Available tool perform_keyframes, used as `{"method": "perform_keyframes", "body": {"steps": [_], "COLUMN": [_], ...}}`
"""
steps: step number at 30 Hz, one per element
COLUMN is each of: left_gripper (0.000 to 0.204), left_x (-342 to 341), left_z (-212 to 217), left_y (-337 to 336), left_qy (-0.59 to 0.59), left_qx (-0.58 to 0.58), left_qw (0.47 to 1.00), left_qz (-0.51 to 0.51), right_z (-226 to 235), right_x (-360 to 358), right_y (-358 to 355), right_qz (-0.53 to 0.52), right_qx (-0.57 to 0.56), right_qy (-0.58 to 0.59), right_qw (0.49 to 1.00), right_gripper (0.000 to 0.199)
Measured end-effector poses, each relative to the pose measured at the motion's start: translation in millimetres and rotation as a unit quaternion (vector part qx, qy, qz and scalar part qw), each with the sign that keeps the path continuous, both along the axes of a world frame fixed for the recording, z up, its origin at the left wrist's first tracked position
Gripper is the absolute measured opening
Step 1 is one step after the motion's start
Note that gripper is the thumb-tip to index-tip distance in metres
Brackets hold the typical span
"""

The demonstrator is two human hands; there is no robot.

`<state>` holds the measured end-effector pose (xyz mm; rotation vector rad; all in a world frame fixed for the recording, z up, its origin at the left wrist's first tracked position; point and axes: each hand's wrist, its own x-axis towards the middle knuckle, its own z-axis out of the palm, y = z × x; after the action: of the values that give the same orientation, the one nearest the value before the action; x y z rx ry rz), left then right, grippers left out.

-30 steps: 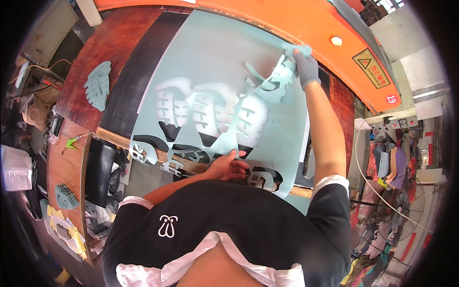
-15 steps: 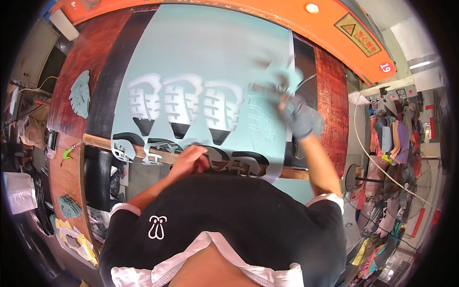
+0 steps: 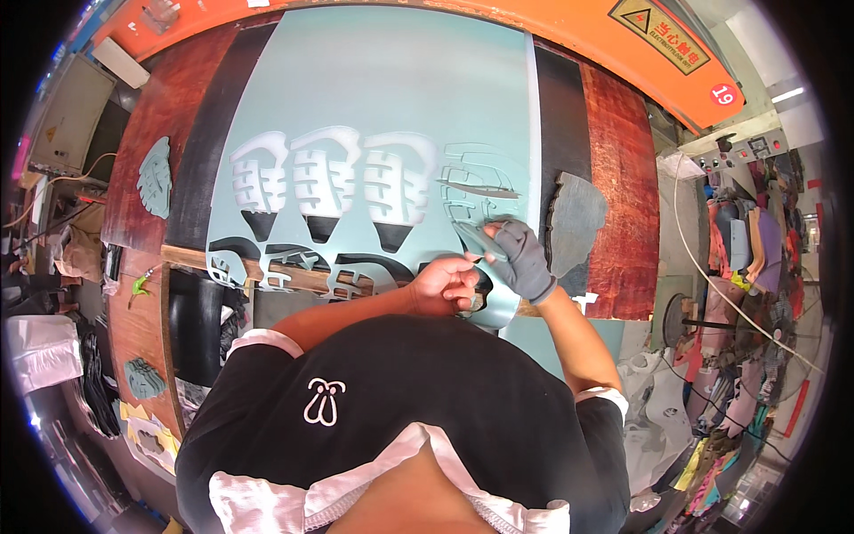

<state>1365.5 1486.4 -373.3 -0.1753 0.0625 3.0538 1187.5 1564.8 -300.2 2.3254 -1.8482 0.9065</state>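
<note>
A pale blue-green sheet (image 3: pixel 400 71) lies over the table, with a row of sole-shaped cut-outs (image 3: pixel 325 169) across it. To their right, a fourth sole outline (image 3: pixel 480 173) is cut into the sheet, with strips partly lifted. My right hand (image 3: pixel 522 260), in a grey glove with bare fingertips, is closed on a small blue-green cut piece (image 3: pixel 487 242) over the sheet's near right part. Close by on its left is my bare left hand (image 3: pixel 443 285), fingers curled and fingertips pressed together at that piece's near end. What the left fingers pinch is hidden.
A dark grey slab (image 3: pixel 574 227) with a ragged edge lies right of the sheet. Blue-green cut pieces (image 3: pixel 155 178) rest on the red-brown board at left, and more (image 3: pixel 144 378) lie nearer. An orange machine beam (image 3: pixel 569 22) spans the far side.
My right hand has come down and left from the sheet's right edge, where it was blurred. The left hand has moved right to meet it. The fourth outline is now uncovered.
</note>
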Motion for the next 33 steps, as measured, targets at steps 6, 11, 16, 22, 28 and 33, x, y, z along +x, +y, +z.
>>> {"method": "perform_keyframes", "body": {"steps": [6,11,16,22,28,33], "left_gripper": [0.039,0.031,0.03,0.043,0.049,0.05], "left_x": [3.6,44.1,12.8,4.0,3.4,4.1], "left_z": [39.7,75.7,55.9,27.5,38.2,39.7], "left_y": [-5.7,-23.2,-72.1,-86.7,-93.0,-96.3], "left_qy": [-0.054,-0.114,-0.071,-0.167,-0.185,-0.187], "left_qx": [-0.136,-0.508,-0.697,-0.537,-0.495,-0.451], "left_qw": [0.985,0.849,0.69,0.816,0.842,0.868], "left_qz": [-0.091,-0.085,0.182,0.134,0.113,0.093], "right_z": [5.0,23.0,40.8,99.0,210.2,236.6], "right_x": [-6.6,-18.1,-40.6,-140.5,-194.1,-141.0], "right_y": [-19.2,-44.3,-90.5,-155.7,-170.3,-147.3], "right_qz": [0.02,-0.128,-0.103,-0.349,-0.328,-0.304], "right_qx": [-0.013,0.209,0.208,0.009,-0.166,-0.137], "right_qy": [0.072,-0.352,-0.335,-0.41,-0.309,-0.287], "right_qw": [0.997,0.903,0.913,0.843,0.877,0.898], "right_gripper": [0.044,0.03,0.028,0.035,0.043,0.042]}}
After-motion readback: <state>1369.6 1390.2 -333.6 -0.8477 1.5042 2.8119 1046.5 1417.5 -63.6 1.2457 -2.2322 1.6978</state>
